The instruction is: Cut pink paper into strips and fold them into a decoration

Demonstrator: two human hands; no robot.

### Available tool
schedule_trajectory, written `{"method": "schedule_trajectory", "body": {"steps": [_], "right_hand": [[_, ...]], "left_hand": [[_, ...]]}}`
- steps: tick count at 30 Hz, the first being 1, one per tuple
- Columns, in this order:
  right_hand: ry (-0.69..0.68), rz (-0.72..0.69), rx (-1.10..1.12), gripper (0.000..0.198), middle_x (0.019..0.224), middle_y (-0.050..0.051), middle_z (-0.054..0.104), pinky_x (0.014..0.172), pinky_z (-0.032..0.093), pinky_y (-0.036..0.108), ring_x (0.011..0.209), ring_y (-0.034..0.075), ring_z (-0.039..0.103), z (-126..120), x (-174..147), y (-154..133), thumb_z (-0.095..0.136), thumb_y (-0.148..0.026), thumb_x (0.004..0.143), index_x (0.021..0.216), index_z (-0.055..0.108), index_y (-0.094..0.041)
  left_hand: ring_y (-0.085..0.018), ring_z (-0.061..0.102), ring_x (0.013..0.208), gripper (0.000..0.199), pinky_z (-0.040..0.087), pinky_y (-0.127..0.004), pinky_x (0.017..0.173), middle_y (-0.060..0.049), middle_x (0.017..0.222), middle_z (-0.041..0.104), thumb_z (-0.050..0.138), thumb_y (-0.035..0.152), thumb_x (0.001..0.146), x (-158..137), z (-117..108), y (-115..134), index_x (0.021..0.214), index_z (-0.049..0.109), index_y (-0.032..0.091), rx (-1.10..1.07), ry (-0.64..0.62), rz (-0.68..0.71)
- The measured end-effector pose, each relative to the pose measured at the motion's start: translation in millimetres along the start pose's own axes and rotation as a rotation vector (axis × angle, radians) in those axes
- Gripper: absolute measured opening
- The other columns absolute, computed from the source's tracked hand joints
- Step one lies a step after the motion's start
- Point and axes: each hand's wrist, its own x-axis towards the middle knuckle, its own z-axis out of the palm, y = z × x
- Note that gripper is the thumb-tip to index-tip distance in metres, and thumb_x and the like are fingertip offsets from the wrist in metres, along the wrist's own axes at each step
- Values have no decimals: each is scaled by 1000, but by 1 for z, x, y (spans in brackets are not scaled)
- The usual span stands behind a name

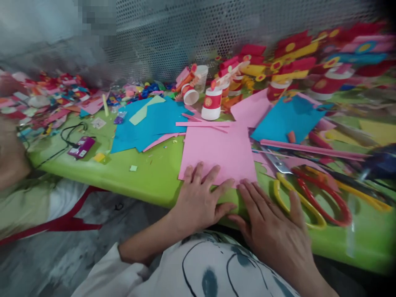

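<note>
A pink sheet of paper [218, 152] lies flat on the green table in front of me. My left hand [199, 202] rests with fingers spread on its near edge. Fingertips of my right hand [272, 222] touch the near right corner, palm down and fingers stretched out. Thin pink paper strips [202, 123] lie across the far edge of the sheet. Just right of my right hand are scissors [309, 198] with one yellow and one red handle loop, their metal blades pointing away to the left.
Blue paper sheets [148, 123] lie to the left, another blue sheet [286, 121] to the right. Decorated paper cups [212, 105] stand behind. A purple device [82, 147] with a cable is at left, near another person's arm [12, 152]. A perforated metal panel [185, 37] backs the table.
</note>
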Motion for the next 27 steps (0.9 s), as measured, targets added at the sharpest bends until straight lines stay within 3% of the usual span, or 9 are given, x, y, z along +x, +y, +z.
{"method": "schedule_trajectory", "body": {"steps": [5,10,16,23,27], "right_hand": [[2,-6,5,67,146,19,60,123,15,68,121,37,68,1,-1,2,48,-49,102,158,38,-13],[5,-1,3,68,146,19,60,122,16,69,118,37,69,1,0,1,50,-48,101,158,37,-13],[3,13,19,70,147,19,59,122,15,70,118,39,69,0,1,0,52,-47,100,159,36,-14],[2,12,24,69,147,18,59,123,11,71,116,38,70,0,0,3,52,-50,100,157,39,-13],[25,20,34,67,146,17,60,123,8,70,118,36,70,0,0,1,58,-47,98,154,44,-14]], "left_hand": [[-37,33,152,58,25,-66,120,-6,166,38,40,57,102,-12,-5,-11,155,42,36,45,-15,-68],[-38,34,151,53,16,-76,118,-6,164,40,43,52,103,-29,-14,-27,154,44,39,94,-5,-170],[-41,33,151,52,3,-80,117,-8,161,44,45,46,103,-51,-20,-47,153,46,33,146,14,-278],[-42,27,154,52,-3,-82,115,-8,161,44,45,45,103,-59,-19,-50,154,46,33,170,23,-318],[-43,27,154,63,-5,-80,116,-17,163,39,48,50,100,-58,-18,-51,157,41,22,214,91,-349]]}}
